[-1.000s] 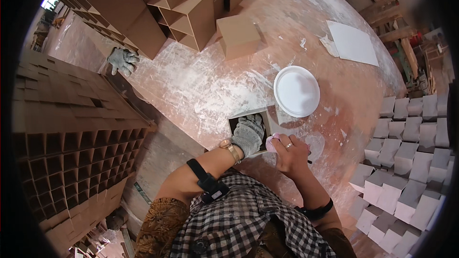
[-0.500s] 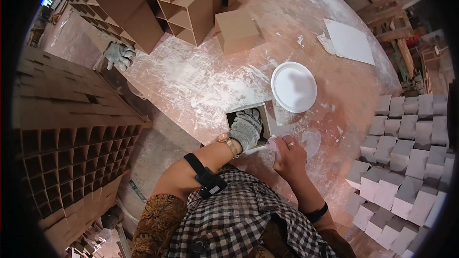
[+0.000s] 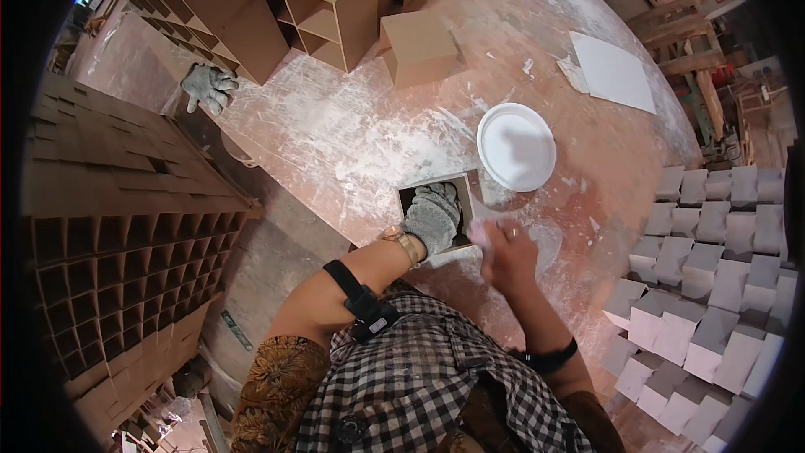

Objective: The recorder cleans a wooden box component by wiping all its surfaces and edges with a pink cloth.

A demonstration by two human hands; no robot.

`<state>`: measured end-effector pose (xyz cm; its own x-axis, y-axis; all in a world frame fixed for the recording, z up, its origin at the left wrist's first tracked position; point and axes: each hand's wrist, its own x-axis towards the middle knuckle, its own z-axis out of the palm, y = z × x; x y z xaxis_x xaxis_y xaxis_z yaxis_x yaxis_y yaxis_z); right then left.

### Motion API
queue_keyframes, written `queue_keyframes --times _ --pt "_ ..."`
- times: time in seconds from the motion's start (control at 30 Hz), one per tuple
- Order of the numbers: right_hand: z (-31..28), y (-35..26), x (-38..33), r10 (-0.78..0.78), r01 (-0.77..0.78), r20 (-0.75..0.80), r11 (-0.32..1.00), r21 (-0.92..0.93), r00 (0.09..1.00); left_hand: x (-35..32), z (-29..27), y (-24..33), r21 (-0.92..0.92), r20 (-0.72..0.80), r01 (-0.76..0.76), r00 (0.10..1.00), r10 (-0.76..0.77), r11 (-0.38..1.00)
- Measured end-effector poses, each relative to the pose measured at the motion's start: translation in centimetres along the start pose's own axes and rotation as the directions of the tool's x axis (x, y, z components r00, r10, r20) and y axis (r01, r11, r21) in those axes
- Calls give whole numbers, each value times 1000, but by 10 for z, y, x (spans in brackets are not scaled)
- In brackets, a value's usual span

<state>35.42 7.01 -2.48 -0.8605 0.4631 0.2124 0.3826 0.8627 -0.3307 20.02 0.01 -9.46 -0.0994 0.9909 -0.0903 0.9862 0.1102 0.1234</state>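
A small open-topped cardboard box (image 3: 470, 210) sits on the table at the centre, tan inside. My left hand (image 3: 433, 211), in a grey knitted glove, reaches into it with curled fingers and steadies it from inside; the fingertips are partly hidden. Just right of the box, my bare right hand (image 3: 510, 257) is closed on a pale pink, soft-looking pad (image 3: 477, 233), blurred by motion, beside the box's right wall. Beyond that hand lies a round white plastic lid or shallow tub (image 3: 516, 148).
Cardboard compartment boxes (image 3: 335, 17) and a closed brown box (image 3: 419, 47) stand at the back. A grey glove (image 3: 208, 87) lies at the table's left edge. A white sheet (image 3: 614, 71) lies far right. Stacked white boxes (image 3: 700, 277) fill the right; brown boxes (image 3: 126, 277) the left.
My right hand has blurred and shifted slightly, still gripping the pink pad by the box's right side. The left hand stays inside the box. The view has tilted a little.
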Motion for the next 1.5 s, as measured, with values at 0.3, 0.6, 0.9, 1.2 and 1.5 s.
queue_keyframes --times 0.3,0.6,0.9,1.2,1.5 --pt "-8 -4 46 38 -21 -142 993 120 989 5 3 1 -102 8 13 1000 -12 995" --pt "0 -16 -35 37 -34 -102 999 25 994 -1 -4 1 94 -51 -26 998 31 995" --pt "2 -12 -39 138 -101 -193 977 190 971 1 -11 -1 61 5 -68 998 68 996" --pt "0 -27 -12 113 -121 -122 991 -64 986 3 -10 -1 25 29 -31 999 31 999" --pt "-16 -31 -63 344 -342 4 934 105 939 0 -12 0 -2 43 -8 999 8 1000"
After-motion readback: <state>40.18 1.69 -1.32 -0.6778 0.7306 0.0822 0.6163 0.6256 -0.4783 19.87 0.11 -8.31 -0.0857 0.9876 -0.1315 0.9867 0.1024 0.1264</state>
